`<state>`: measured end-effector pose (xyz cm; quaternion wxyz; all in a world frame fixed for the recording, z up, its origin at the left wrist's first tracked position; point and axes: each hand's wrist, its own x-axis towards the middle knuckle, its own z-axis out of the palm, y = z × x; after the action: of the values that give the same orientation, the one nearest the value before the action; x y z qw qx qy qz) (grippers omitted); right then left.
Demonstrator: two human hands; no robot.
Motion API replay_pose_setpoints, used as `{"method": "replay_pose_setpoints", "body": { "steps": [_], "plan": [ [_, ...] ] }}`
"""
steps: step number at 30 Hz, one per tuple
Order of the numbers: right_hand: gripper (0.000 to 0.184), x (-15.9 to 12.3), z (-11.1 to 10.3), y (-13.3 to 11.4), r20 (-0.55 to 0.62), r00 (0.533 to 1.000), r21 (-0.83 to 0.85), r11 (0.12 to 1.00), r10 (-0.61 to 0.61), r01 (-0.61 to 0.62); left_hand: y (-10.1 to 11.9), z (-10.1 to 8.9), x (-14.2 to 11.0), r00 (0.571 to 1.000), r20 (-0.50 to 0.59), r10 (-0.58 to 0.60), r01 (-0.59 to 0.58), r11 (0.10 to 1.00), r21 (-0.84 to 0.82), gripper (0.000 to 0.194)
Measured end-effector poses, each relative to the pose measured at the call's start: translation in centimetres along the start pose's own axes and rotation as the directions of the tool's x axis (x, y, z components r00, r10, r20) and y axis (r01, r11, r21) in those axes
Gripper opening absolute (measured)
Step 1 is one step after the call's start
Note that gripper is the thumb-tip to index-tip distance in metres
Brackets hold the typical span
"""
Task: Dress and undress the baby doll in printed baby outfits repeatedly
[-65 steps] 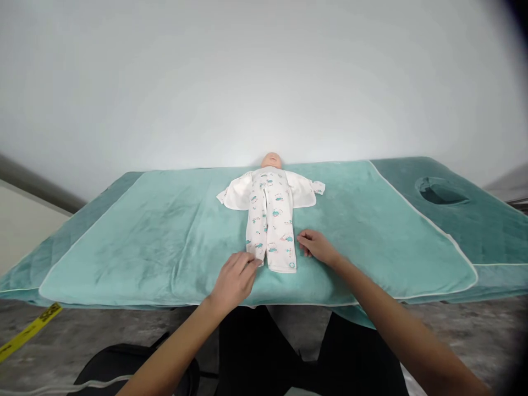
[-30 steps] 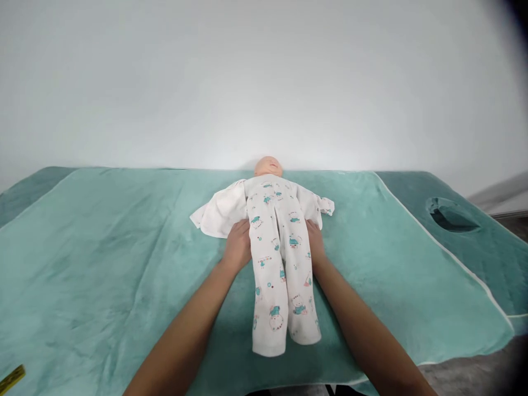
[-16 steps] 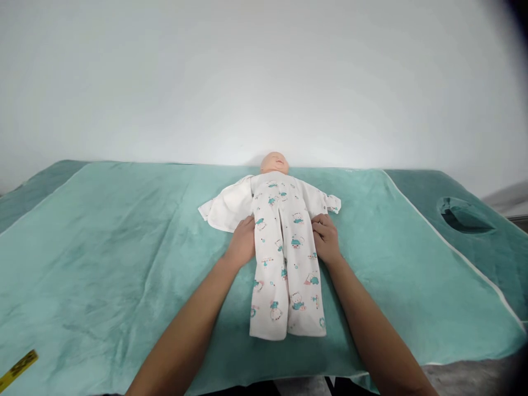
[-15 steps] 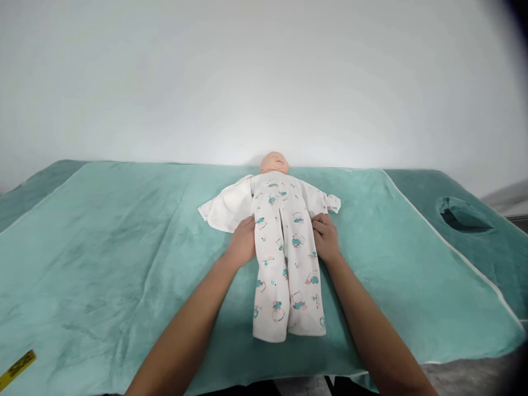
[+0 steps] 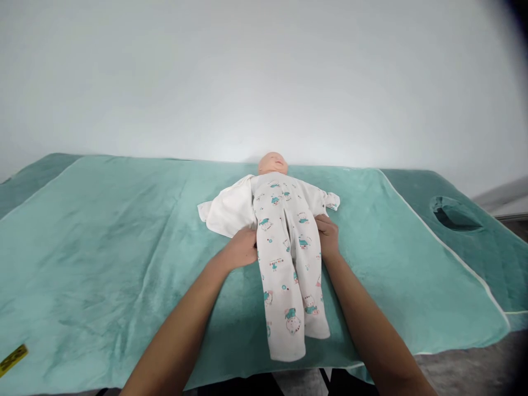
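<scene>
A baby doll lies on its back, its head (image 5: pixel 273 163) by the wall. White baby pants (image 5: pixel 284 264) with teal animal prints lie over its body, waist up near the neck and both legs pointing toward me. Beside the pants spread the white sides of a baby shirt (image 5: pixel 231 212), with printed cuffs. My left hand (image 5: pixel 240 250) is closed at the pants' left edge, its fingertips hidden by the cloth. On the opposite edge, just below the shirt, my right hand (image 5: pixel 329 237) is closed with fingers curled on the pants.
A light teal cover (image 5: pixel 124 236) is spread over a padded bed with a darker teal surface. An oval hole (image 5: pixel 456 213) shows at the bed's right end. The white wall (image 5: pixel 264 77) rises directly behind. Yellow tape (image 5: pixel 13 360) is at lower left.
Both hands have come up from the leg hems to the upper sides of the pants. Lately my left hand has drawn back slightly, and the left pant leg has swung right and nearer.
</scene>
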<state>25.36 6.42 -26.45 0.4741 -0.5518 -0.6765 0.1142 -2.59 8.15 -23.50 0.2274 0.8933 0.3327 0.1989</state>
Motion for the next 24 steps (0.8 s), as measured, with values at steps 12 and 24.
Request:
{"method": "replay_pose_setpoints", "body": {
  "steps": [12, 24],
  "plan": [
    [0.029, -2.4, -1.3, -0.9, 0.256, 0.941, -0.210, 0.937, -0.221, 0.278, 0.6, 1.7, -0.2, 0.988, -0.146, 0.052, -0.059, 0.997, -0.046, 0.024],
    [0.016, -4.2, -1.0, -0.3, 0.157, 0.971, -0.268, 0.939, -0.179, 0.216, 2.0, 1.7, -0.1, 0.986, -0.164, 0.031, -0.044, 0.996, -0.080, 0.032]
  ]
}}
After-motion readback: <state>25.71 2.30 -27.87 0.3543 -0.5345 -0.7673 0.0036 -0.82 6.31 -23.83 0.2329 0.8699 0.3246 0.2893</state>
